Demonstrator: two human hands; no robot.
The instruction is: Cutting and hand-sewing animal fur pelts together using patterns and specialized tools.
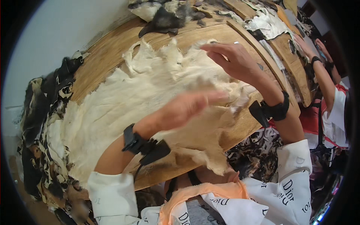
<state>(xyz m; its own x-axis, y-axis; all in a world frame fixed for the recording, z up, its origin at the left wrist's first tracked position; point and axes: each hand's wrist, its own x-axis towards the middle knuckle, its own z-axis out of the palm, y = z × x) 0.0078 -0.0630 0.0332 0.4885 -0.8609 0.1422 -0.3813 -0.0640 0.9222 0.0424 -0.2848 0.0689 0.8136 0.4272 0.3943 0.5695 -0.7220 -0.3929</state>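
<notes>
A large cream-white fur pelt [123,97] lies spread over a wooden table [95,75], with an uneven, ragged outline. My right hand [236,63] is at its far right edge, fingers bent together and tips at a raised bit of that edge. They appear to pinch it, though the contact is partly hidden. Over the middle right of the pelt hovers my left hand [183,108], smeared by motion, so its fingers are unclear. Near that hand the pelt's surface is also blurred. Each of my wrists wears a black strapped device.
Dark and pale fur scraps [41,112] are heaped along the left side. More dark fur pieces [168,18] lie at the far edge. A wooden strip [258,48] borders the table on the right. Beyond it, another person's hands [305,47] work near white scraps [266,22].
</notes>
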